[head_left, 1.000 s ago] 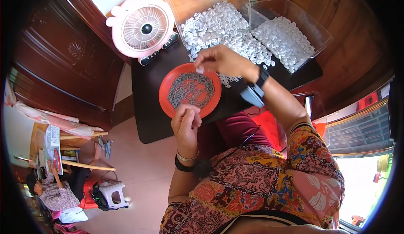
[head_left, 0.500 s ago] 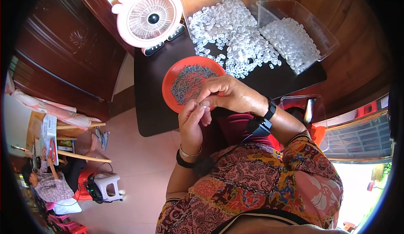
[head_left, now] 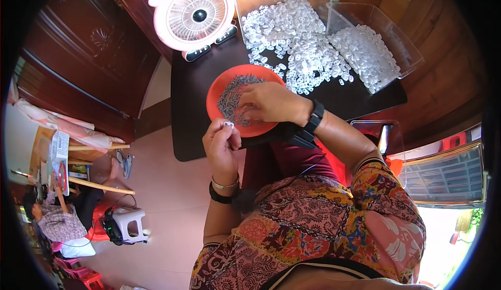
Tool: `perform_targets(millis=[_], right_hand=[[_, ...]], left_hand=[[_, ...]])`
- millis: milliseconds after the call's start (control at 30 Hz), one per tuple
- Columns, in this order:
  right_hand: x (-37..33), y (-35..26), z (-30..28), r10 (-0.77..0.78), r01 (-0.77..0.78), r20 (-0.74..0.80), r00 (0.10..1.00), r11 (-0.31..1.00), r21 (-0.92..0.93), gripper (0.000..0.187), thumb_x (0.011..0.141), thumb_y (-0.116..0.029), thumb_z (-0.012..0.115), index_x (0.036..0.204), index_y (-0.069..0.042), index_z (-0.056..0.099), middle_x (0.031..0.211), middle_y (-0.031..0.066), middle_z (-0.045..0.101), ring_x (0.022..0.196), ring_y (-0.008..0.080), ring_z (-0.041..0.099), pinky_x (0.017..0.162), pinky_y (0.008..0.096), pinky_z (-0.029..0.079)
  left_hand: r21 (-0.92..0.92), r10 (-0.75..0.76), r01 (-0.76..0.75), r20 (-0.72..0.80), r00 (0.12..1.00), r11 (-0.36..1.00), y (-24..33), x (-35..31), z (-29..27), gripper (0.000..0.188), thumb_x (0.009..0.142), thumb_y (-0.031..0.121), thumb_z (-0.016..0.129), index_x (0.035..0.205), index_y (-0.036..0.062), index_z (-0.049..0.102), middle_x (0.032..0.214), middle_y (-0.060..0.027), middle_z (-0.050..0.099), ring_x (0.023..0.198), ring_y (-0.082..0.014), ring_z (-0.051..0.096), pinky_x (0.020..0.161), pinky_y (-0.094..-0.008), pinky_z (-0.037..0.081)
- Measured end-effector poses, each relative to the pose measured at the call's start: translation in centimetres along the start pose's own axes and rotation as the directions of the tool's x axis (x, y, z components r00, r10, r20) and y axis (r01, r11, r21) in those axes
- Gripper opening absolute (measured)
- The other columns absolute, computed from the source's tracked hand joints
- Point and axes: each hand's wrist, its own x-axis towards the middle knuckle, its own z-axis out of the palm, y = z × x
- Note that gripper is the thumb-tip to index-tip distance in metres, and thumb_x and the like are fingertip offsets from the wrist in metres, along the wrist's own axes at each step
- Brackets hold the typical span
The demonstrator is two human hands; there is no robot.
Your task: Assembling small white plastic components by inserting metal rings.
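Between the thumb and finger of my left hand (head_left: 220, 148) is a small white plastic piece (head_left: 228, 124) with holes. It is held just off the near-left rim of a red plate (head_left: 213, 99). My right hand (head_left: 277, 102) reaches over the plate, its fingers curled down among many small grey screws (head_left: 229, 94). Its fingertips are partly hidden, so what they pinch does not show. Beyond the plate, a large heap of similar white plastic pieces (head_left: 308, 60) spreads over the dark table (head_left: 190, 133).
A pink fan (head_left: 200, 16) stands at the table's back left. A clear bin (head_left: 407, 55) of white pieces lies tipped at the right, beside another clear box. On the left, another person (head_left: 62, 222) sits by a grey-white stool (head_left: 130, 225).
My hands have come apart. The right has moved onto the screws in the plate, while the left has shifted slightly left and up with the white piece.
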Motion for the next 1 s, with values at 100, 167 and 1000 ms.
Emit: perform_targets(millis=[100, 167, 1000], right_hand=[[0.1, 0.4, 1.6, -0.024, 0.022, -0.009, 1.000, 0.975, -0.219, 0.019, 0.077, -0.023, 0.064, 0.086, -0.006, 0.066, 0.090, 0.0115, 0.062, 0.085, 0.0295, 0.062, 0.073, 0.0421, 0.049], [0.2, 0.8, 2.1, -0.012, 0.008, -0.012, 1.000, 0.969, -0.246, 0.017, 0.077, -0.022, 0.063, 0.084, -0.006, 0.066, 0.089, 0.0119, 0.063, 0.084, 0.0296, 0.063, 0.072, 0.0422, 0.049], [-2.3, -1.0, -1.0, 0.272, -0.171, 0.029, 0.962, 0.517, 0.839, 0.017, 0.096, -0.015, 0.053, 0.084, -0.003, 0.054, 0.075, -0.0022, 0.055, 0.071, 0.0049, 0.051, 0.065, 0.0225, 0.045]], left_hand=[[0.029, 0.006, -0.006, -0.013, 1.000, 1.000, -0.1, -0.2, -0.2, 0.015, 0.086, 0.014, 0.045, 0.075, 0.0041, 0.049, 0.060, -0.0029, 0.046, 0.048, -0.0098, 0.040, 0.046, -0.0230, 0.030], [0.041, 0.003, -0.002, -0.026, 1.000, 0.999, -0.2, -0.4, -0.2, 0.015, 0.086, 0.013, 0.045, 0.075, 0.0041, 0.048, 0.059, -0.0030, 0.046, 0.048, -0.0098, 0.039, 0.046, -0.0231, 0.029], [0.122, -0.012, 0.002, 0.078, 0.997, 0.993, 0.2, -0.5, 2.4, 0.014, 0.087, 0.007, 0.049, 0.073, 0.0037, 0.050, 0.059, 0.0012, 0.046, 0.053, -0.0053, 0.039, 0.049, -0.0217, 0.029]])
